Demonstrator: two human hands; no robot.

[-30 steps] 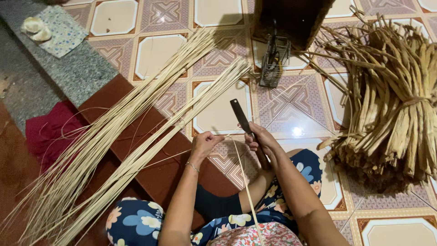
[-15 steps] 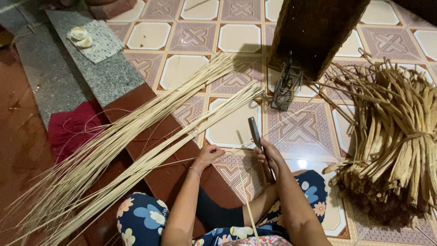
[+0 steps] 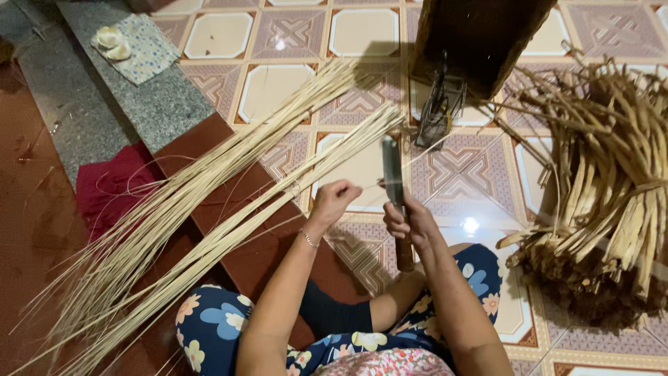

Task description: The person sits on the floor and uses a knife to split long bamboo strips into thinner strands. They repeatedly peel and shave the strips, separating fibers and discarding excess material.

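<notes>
My right hand point(image 3: 410, 226) grips the knife point(image 3: 394, 188) blade-up, while my left hand point(image 3: 334, 202) fingers pinch a thin bamboo strip point(image 3: 369, 185) against the edge, so it shaves. Beyond lie finished strips point(image 3: 229, 202) on the floor point(image 3: 362, 31).

The right hand point(image 3: 410, 223) grips a long flat-bladed knife with a wooden handle point(image 3: 394, 182), blade pointing away from the body. The left hand point(image 3: 332, 202) pinches a thin pale cane strip point(image 3: 369, 185) just beside the blade. Two long bundles of pale split cane strips point(image 3: 229, 209) lie diagonally across the patterned tiled floor point(image 3: 362, 28). A heap of coarser tan cane offcuts point(image 3: 605, 188) lies at right.
</notes>
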